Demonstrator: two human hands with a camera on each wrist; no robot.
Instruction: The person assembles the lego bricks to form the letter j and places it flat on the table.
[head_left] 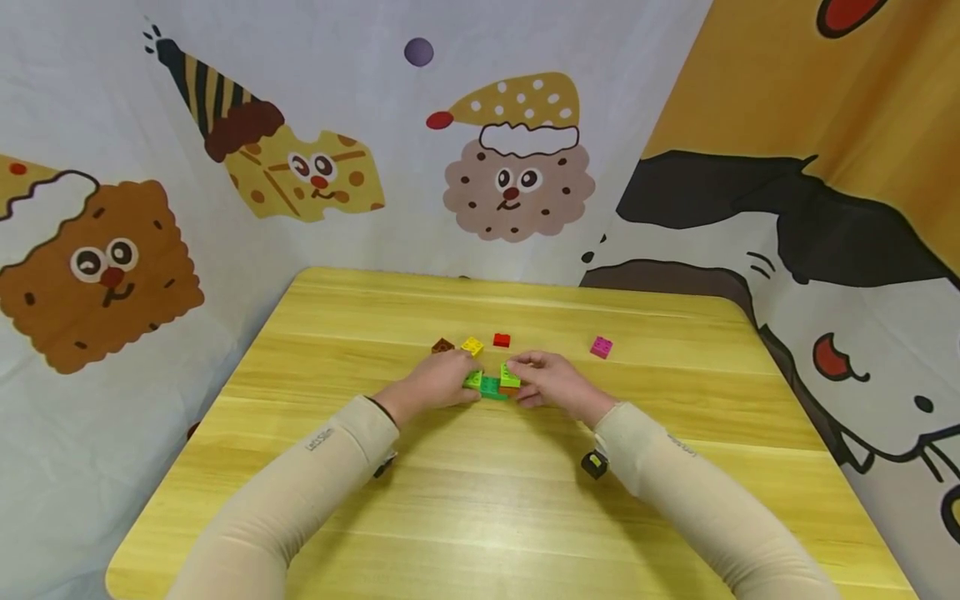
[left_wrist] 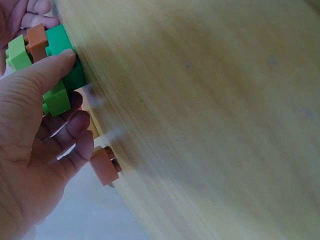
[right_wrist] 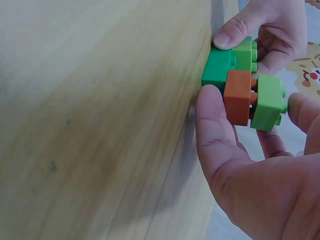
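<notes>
A long dark green brick (right_wrist: 217,67) carries a light green brick (right_wrist: 243,55) at its left end and an orange brick (right_wrist: 237,97) at its right end. On the orange brick sits another light green brick (right_wrist: 268,102), studs showing in the gap between them. My left hand (head_left: 444,379) grips the left end, thumb on the dark green brick, fingers behind. My right hand (head_left: 555,383) holds the right end, its thumb low by the dark green brick and its index finger at the top light green brick's studs.
Beyond the hands lie a brown brick (head_left: 443,344), a yellow brick (head_left: 472,345) and a red brick (head_left: 502,340). Farther right is a magenta brick (head_left: 602,347). The wooden table (head_left: 480,517) meets a printed cloth (head_left: 420,167) at its back edge.
</notes>
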